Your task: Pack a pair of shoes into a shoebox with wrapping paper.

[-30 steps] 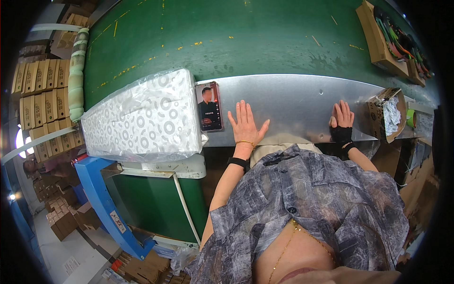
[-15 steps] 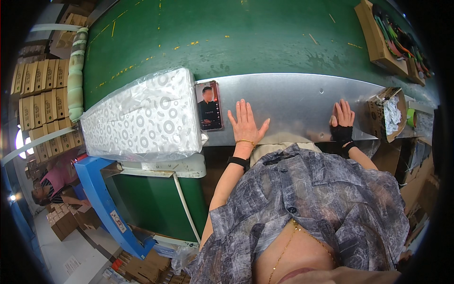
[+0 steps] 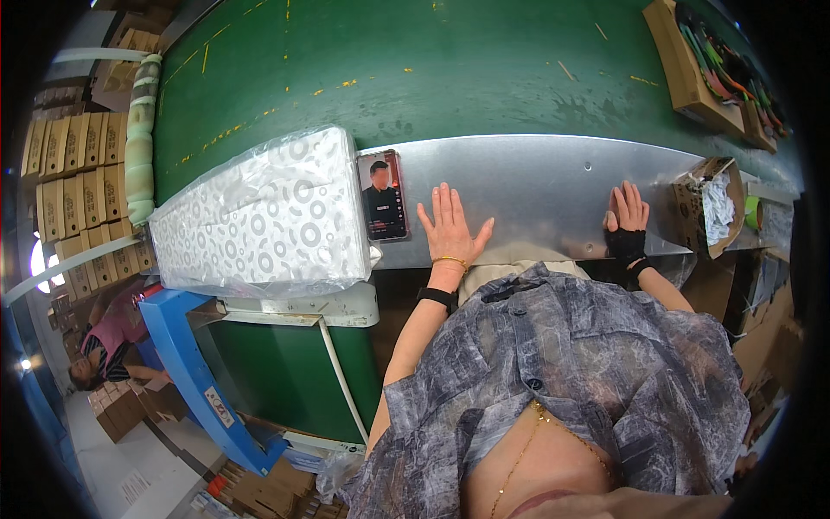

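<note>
My left hand point(image 3: 451, 227) lies flat on the metal ledge point(image 3: 527, 199), palm down with the fingers spread and nothing in it. To its left a phone point(image 3: 382, 197) rests on the ledge, its lit screen showing a person in dark clothes. My right hand point(image 3: 626, 223), in a black fingerless glove, is laid on the same ledge farther right; its fingers are stretched out and hold nothing. Beyond the phone is a stack of white sheets with grey rings point(image 3: 259, 212), wrapped in clear plastic. Just right of my right hand stands a small open carton point(image 3: 707, 208) with crumpled white material in it.
A green conveyor belt point(image 3: 484, 86) runs past the ledge. On its far right sits a cardboard box point(image 3: 683, 78) of colourful long items. A blue frame point(image 3: 194, 372) stands at lower left; stacked brown boxes point(image 3: 82, 190) and a co-worker in pink point(image 3: 117, 333) are farther left.
My hands stay in place on the ledge. The co-worker at far left has shifted slightly to the right. The picture on the phone has changed a little.
</note>
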Demonstrator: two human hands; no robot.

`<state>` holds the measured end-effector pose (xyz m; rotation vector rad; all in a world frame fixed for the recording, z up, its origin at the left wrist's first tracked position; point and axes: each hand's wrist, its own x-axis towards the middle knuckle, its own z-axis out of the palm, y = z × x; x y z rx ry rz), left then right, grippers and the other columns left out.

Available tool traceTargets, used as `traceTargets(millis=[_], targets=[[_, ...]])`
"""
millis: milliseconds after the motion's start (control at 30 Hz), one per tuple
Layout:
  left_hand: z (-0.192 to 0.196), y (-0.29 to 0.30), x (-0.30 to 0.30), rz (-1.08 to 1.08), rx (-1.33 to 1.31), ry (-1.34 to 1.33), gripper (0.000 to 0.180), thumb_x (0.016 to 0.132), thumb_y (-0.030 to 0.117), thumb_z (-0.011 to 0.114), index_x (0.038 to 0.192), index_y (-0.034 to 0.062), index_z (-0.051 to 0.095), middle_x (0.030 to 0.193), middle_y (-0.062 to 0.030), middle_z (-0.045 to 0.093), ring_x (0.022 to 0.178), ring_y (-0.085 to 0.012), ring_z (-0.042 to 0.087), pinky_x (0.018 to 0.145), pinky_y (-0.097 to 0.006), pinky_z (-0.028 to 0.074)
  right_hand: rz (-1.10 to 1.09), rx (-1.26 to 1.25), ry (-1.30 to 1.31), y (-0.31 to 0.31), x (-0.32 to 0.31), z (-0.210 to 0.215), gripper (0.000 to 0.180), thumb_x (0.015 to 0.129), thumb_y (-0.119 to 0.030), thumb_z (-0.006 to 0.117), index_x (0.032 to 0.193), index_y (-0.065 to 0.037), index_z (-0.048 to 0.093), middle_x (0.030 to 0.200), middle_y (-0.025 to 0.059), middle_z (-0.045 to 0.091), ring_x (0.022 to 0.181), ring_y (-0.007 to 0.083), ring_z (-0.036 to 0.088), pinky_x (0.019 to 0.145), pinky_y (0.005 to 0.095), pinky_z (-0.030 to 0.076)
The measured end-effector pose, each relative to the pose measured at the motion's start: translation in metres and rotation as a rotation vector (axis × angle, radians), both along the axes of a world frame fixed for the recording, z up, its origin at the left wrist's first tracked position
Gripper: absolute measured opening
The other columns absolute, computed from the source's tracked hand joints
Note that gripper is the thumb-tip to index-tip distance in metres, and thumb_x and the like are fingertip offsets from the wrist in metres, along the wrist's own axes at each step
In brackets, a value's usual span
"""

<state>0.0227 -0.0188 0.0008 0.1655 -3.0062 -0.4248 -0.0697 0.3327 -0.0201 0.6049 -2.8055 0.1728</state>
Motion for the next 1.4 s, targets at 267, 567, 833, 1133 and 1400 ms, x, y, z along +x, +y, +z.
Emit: traceTargets(millis=[267, 567, 833, 1133, 1400], targets=[[-0.0004, -0.0003, 0.0005, -0.002, -0.006, 0.009, 0.083, 0.076, 0.053, 0.052, 0.126, -0.0103, 0.032, 0.137, -0.0246, 0.026, 0.131, -0.0337, 0.019, 0.101, -0.057, 0.008, 0.005, 0.004, 0.012, 0.0004, -0.0006, -0.0005, 0.044, 0.076, -0.015, 0.048, 0.119, -0.010, 0.047, 0.133, 0.0114, 0.038, 0.124, 0.0274, 0.033, 0.096, 0.0432, 0.027], [0.0012, -0.0004, 0.0003, 0.004, -0.004, -0.007, 0.083, 0.076, 0.053, 0.051, 0.126, -0.0103, 0.033, 0.136, -0.0246, 0.026, 0.130, -0.0336, 0.019, 0.101, -0.058, 0.008, 0.005, -0.004, 0.009, 0.0001, -0.0002, -0.0006, 0.042, 0.077, -0.017, 0.046, 0.119, -0.010, 0.048, 0.133, 0.0107, 0.038, 0.123, 0.0271, 0.034, 0.095, 0.0436, 0.028], [0.0012, -0.0007, 0.0000, 0.002, -0.004, 0.012, 0.082, 0.076, 0.052, 0.053, 0.125, -0.0107, 0.034, 0.135, -0.0250, 0.028, 0.130, -0.0338, 0.020, 0.101, -0.058, 0.009, 0.014, -0.007, 0.023, 0.0001, -0.0004, -0.0012, 0.042, 0.077, -0.015, 0.049, 0.118, -0.010, 0.049, 0.132, 0.0115, 0.039, 0.122, 0.0277, 0.035, 0.094, 0.0434, 0.029], [0.0016, 0.0017, 0.0005, 0.008, -0.014, 0.012, 0.082, 0.075, 0.052, 0.053, 0.126, -0.0095, 0.033, 0.136, -0.0241, 0.027, 0.130, -0.0337, 0.020, 0.101, -0.057, 0.008, 0.014, -0.016, 0.018, 0.0003, -0.0006, 0.0003, 0.042, 0.076, -0.014, 0.049, 0.119, -0.010, 0.048, 0.132, 0.0113, 0.039, 0.122, 0.0281, 0.035, 0.093, 0.0431, 0.029], [0.0071, -0.0017, 0.0009, 0.044, -0.029, -0.008, 0.081, 0.075, 0.052, 0.054, 0.127, -0.0070, 0.033, 0.136, -0.0215, 0.028, 0.130, -0.0311, 0.020, 0.103, -0.054, 0.009, 0.028, -0.031, -0.005, -0.0054, -0.0034, 0.0005, 0.044, 0.075, -0.016, 0.050, 0.119, -0.010, 0.048, 0.132, 0.0118, 0.039, 0.123, 0.0282, 0.035, 0.094, 0.0441, 0.028]])
